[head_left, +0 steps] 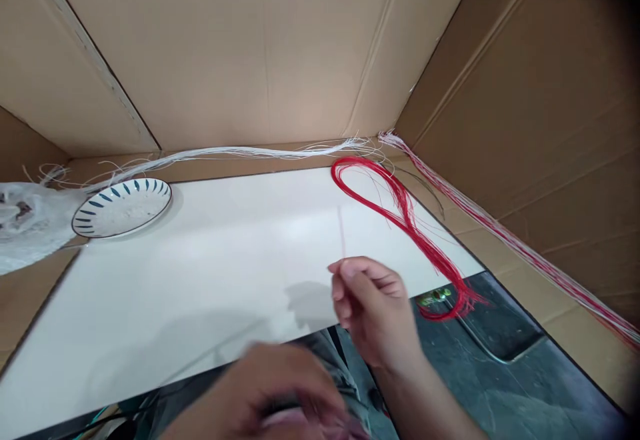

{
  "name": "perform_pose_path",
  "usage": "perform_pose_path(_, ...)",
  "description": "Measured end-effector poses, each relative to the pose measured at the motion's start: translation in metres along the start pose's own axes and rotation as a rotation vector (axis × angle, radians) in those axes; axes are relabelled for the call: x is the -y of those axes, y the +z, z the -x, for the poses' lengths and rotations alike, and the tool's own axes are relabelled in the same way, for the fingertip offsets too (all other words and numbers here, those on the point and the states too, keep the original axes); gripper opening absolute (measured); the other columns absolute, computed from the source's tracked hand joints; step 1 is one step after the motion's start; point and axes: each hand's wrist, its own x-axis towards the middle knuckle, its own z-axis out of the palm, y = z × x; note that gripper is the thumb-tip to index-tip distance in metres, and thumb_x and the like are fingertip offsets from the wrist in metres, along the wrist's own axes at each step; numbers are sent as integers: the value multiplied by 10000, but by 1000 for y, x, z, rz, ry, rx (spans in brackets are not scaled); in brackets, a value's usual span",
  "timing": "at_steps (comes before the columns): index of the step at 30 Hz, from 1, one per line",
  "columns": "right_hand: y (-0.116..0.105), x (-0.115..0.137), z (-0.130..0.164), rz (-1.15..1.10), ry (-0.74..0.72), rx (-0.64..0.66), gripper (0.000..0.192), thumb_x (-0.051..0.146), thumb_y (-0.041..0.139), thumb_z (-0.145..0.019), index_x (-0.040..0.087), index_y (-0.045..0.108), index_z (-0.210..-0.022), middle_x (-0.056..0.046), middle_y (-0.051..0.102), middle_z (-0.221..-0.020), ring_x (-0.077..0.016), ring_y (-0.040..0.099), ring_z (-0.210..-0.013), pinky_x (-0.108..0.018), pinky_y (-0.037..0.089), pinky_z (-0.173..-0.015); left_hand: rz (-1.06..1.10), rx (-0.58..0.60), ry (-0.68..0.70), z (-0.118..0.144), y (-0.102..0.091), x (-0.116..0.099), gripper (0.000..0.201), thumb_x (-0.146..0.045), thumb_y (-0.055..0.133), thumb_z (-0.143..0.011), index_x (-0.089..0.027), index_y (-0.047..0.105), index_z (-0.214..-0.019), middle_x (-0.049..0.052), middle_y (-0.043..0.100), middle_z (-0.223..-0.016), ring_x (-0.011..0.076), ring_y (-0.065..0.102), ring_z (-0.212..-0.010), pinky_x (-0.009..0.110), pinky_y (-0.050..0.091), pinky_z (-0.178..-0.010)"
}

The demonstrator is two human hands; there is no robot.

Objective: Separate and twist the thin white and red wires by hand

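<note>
A white board (200,273) lies inside cardboard walls (260,47). On it are a plate (121,207) at the far left and a red strand loop (400,217) at the right; white strands (225,155) run along the back. The right hand (373,303) pinches a thin strand (342,230) upright. The left hand (265,393) is blurred; cannot tell its grip.

Cardboard walls (250,47) around white board (200,260)
</note>
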Motion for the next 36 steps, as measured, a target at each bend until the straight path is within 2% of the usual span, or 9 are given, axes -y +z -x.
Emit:
perform_pose_path(3, 23, -31, -10, -123, 98, -5, 339, 492, 909, -721, 172, 797, -740, -2, 645, -557, -45, 491, -383, -141, 392, -358, 175, -562, 22, -23, -22, -27, 163, -409, 767, -883, -294, 817, -988, 21, 807, -973, 159, 739, -933, 206, 575, -846)
perform_pose_path(4, 28, -39, -12, -135, 110, 9, 335, 491, 905, -730, 173, 800, -750, -4, 651, -570, -46, 502, -398, -142, 405, -370, 261, -643, 9, -35, -23, -32, 232, -411, 804, -848, -281, 814, -1040, 29, 812, -1023, 165, 741, -957, 221, 585, -878)
perform_pose_path(7, 38, -51, -19, -125, 101, 76, 311, 476, 853, -811, 175, 791, -761, -7, 663, -613, -53, 534, -446, -156, 440, -422, 389, -657, -53, -71, -15, -39, 327, -406, 864, -771, -228, 825, -1043, 73, 819, -1028, 180, 747, -922, 216, 615, -754)
perform_pose_path(11, 38, -53, -33, -74, 54, 153, 353, 467, 767, -906, 162, 748, -728, -12, 653, -640, -61, 539, -481, -185, 432, -464, 525, -597, -176, -96, -7, -39, 353, -419, 873, -735, -164, 827, -976, 96, 809, -920, 93, 556, -477, 200, 435, -343)
perform_pose_path(20, 34, -38, -60, -120, 129, 83, 435, 513, 787, -866, 141, 692, -660, 8, 533, -548, -49, 368, -453, -211, 225, -443, 535, -635, -225, -134, -2, -37, 379, -477, 855, -735, -140, 833, -906, 115, 818, -913, 82, 524, -439, 217, 433, -345)
perform_pose_path(28, 16, -32, -81, -3, 143, 90, 455, 531, 774, -868, 142, 690, -648, -12, 561, -595, -61, 368, -501, -232, 260, -493, 486, -557, -248, -158, -2, -32, 355, -507, 820, -764, -155, 816, -812, 63, 784, -783, 72, 452, -401, 244, 444, -353)
perform_pose_path(32, -2, -37, -90, 259, 131, 134, 329, 523, 746, -895, 204, 790, -958, -68, 718, -874, -154, 633, -731, -281, 518, -692, 401, -600, -238, -164, -26, -21, 334, -509, 783, -807, -184, 823, -876, 59, 807, -829, 149, 664, -647, 269, 577, -605)
perform_pose_path(34, -12, -39, -95, 422, 89, 97, 337, 515, 762, -879, 240, 786, -1072, -101, 743, -1121, -237, 682, -1026, -363, 538, -937, 347, -663, -231, -159, -46, -14, 322, -503, 774, -821, -193, 828, -890, 61, 812, -831, 190, 718, -861, 302, 581, -857)
perform_pose_path(36, -20, -38, -97, 494, 115, 86, 347, 538, 774, -851, 246, 794, -1037, -115, 748, -1123, -275, 682, -1046, -400, 548, -934, 327, -721, -245, -145, -65, -6, 320, -501, 767, -824, -197, 831, -899, 61, 811, -826, 214, 716, -914, 348, 547, -956)
